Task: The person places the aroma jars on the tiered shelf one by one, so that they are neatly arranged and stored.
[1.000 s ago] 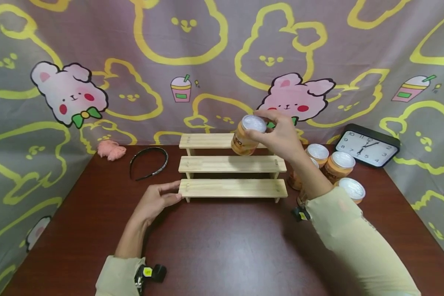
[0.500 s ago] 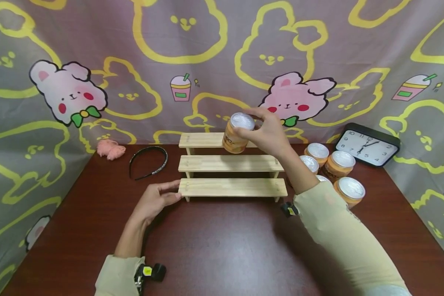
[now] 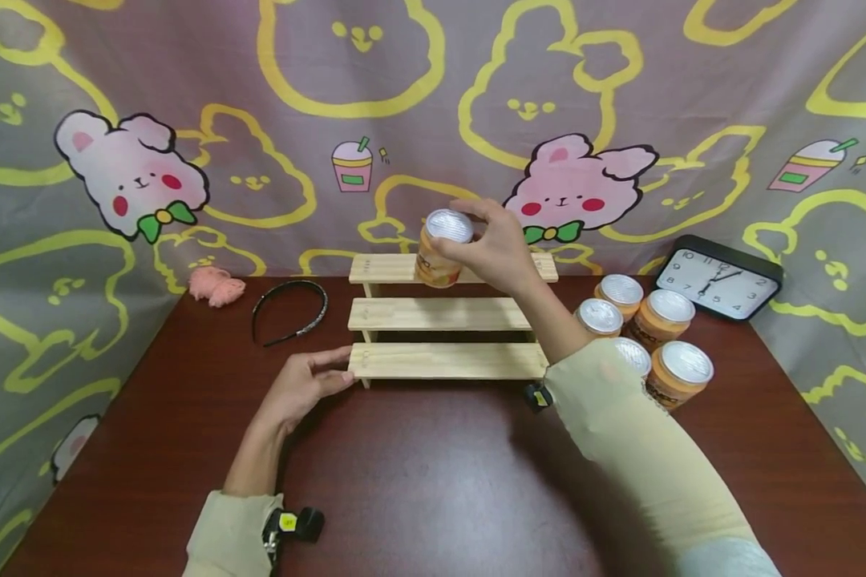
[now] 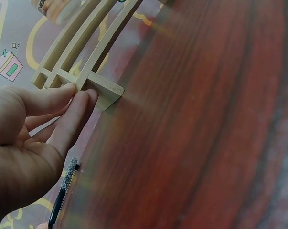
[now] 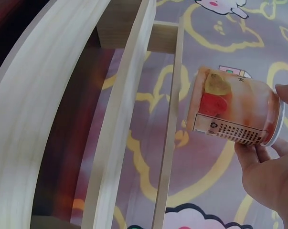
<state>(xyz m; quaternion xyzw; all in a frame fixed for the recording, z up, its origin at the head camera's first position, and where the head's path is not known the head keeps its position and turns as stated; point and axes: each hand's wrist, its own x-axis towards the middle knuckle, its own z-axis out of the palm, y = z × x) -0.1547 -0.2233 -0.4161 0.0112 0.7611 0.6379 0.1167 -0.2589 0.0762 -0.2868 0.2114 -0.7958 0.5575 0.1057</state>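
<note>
My right hand (image 3: 496,247) grips an orange-labelled jar (image 3: 439,263) near its clear lid, fingers on one side and thumb on the other. In the head view the jar overlaps the top tier of a three-tier wooden shelf (image 3: 447,361). From the right wrist, the jar (image 5: 234,109) shows a printed label with fruit pictures and appears just off the top board's edge. My left hand (image 3: 305,389) pinches the left end of the bottom board between thumb and fingers. The left wrist view shows these fingertips (image 4: 89,95) at the board's corner.
Several more orange jars (image 3: 669,314) stand right of the shelf, beside a black-framed clock (image 3: 718,280). Left of the shelf lie a black headband (image 3: 322,308) and a pink fluffy bundle (image 3: 216,287). A patterned cloth (image 3: 418,96) hangs behind the table (image 3: 418,481).
My right hand has carried the jar leftward and slightly up in the head view, along the shelf's top tier. The left hand keeps its place on the bottom board.
</note>
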